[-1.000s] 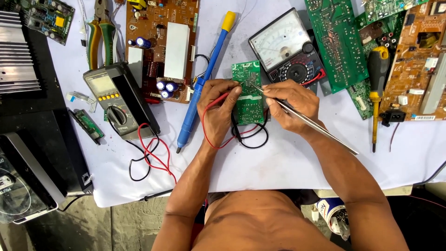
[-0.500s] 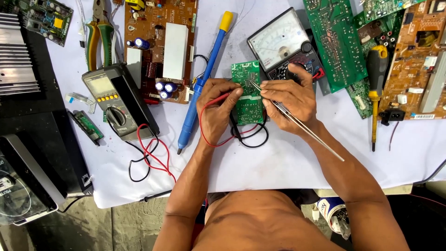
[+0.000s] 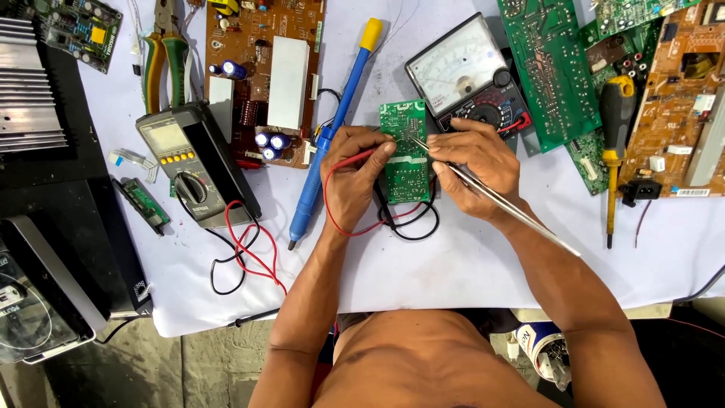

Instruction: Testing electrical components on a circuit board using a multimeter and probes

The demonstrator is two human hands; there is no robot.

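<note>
White cloth covers the workbench [image 3: 468, 272], which is crowded with electronics parts; bare concrete floor shows below its near edge.

From the head camera, the small green circuit board [image 3: 405, 155] lies flat near the middle of the bench, just in front of an analog multimeter [image 3: 466, 75] with a pale dial face. The left hand [image 3: 353, 175] rests on the board's left edge, its fingers curled together and pinching a red probe lead [image 3: 332, 219] against the board's upper left part. The right hand [image 3: 476, 162] sits at the board's right edge, thumb and fingers pressed together around long metal tweezers [image 3: 498, 200], whose tips touch the board's upper half while the shaft runs back over the wrist. Red and black wires loop on the cloth just below the board, between the two hands.

Left of the left hand lies a blue desoldering pump [image 3: 332, 136] with a yellow cap, slanting across the bench. Farther left, a grey digital multimeter [image 3: 192, 166] rests with its own red and black leads trailing beside it. Behind it sits a brown circuit board [image 3: 264, 68] with capacitors and a white heat sink, and green-handled pliers [image 3: 162, 53]. On the right, a yellow-and-black screwdriver [image 3: 613, 143] lies over larger green and brown boards [image 3: 547, 68]. Black equipment [image 3: 53, 189] fills the left edge.
</note>
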